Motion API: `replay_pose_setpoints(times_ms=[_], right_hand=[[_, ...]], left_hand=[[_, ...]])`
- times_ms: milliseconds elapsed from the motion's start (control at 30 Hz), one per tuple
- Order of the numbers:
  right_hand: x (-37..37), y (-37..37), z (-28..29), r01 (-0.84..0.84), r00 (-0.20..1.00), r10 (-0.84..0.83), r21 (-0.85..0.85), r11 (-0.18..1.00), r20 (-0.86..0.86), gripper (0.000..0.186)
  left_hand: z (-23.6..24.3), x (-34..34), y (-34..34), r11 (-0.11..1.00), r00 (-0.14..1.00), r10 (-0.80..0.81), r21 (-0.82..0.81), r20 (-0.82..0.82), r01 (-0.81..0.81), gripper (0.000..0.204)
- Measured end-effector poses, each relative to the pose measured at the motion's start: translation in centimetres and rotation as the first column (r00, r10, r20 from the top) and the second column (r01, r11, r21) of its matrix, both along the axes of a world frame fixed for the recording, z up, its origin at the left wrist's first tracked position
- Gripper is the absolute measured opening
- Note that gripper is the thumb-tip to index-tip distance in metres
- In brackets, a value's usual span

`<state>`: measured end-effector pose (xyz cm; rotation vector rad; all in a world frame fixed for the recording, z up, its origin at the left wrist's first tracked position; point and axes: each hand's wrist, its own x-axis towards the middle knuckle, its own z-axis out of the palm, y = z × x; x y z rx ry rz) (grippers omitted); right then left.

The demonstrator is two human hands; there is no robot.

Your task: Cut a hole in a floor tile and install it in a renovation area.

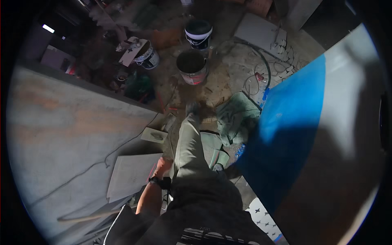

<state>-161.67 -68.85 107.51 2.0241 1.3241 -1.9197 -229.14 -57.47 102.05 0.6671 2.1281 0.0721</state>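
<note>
White lettering (214,236) marks the shirt (179,216); the left hand (163,165) is beside grey boards (132,173), both hands' grip unclear.

Dim scene, upper left sunk in murk, small white light (48,28) glaring there, trouser leg (190,143) brightly lit, shadow darkening blue band (300,98), fisheye edges curving into black.

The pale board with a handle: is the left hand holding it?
No, the left hand is apart from the pale board.
</note>
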Motion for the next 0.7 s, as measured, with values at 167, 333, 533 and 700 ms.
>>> replay_pose_setpoints(times_ms=[167,333,533,700], right_hand=[[-14.3,18.6,-1.2,0.539,0.819,-0.566,-0.206,0.817,-0.098,0.024],[-41.7,43.7,3.4,-0.403,0.905,0.370,0.143,0.904,0.213,0.014],[-49.9,64.1,6.1,0.053,0.983,-0.018,-0.189,0.981,0.182,0.038],[-63.2,80.0,4.5,-0.104,0.994,0.105,-0.226,0.969,-0.007,0.025]], left_hand=[[-9.6,-12.8,17.5,1.000,0.982,0.013,-0.007,0.188,-0.012,0.042],[-14.1,-34.8,27.3,0.983,0.989,0.137,0.115,0.047,-0.142,0.044],[-10.0,-42.3,43.3,0.900,0.911,0.328,0.209,0.251,-0.382,0.036],[-9.9,-58.2,48.0,0.810,0.863,0.472,0.299,0.178,-0.504,0.035]])
